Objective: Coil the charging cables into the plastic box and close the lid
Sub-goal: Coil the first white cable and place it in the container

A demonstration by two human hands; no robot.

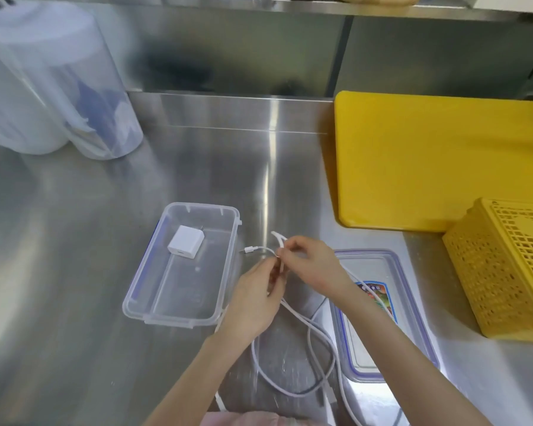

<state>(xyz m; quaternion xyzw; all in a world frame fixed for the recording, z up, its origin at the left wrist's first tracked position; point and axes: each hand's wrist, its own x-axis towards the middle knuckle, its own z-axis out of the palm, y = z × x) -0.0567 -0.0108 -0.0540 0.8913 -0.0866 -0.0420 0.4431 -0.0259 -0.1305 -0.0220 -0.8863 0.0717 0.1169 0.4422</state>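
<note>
A clear plastic box (142,302) lies open on the steel counter, with a white charger block (186,245) inside near its far end. Its lid (413,302), clear with a blue rim and a coloured label, lies flat to the right. A white charging cable (308,358) loops over the counter between box and lid and trails toward me. My left hand (256,299) and my right hand (308,262) both pinch the cable near its plug end, just right of the box. The plug (248,249) sticks out toward the box.
A yellow cutting board (443,161) lies at the back right, with a yellow perforated basket (505,269) in front of it. Clear plastic wrapping over white containers (53,87) stands at the back left. A steel backsplash runs along the rear.
</note>
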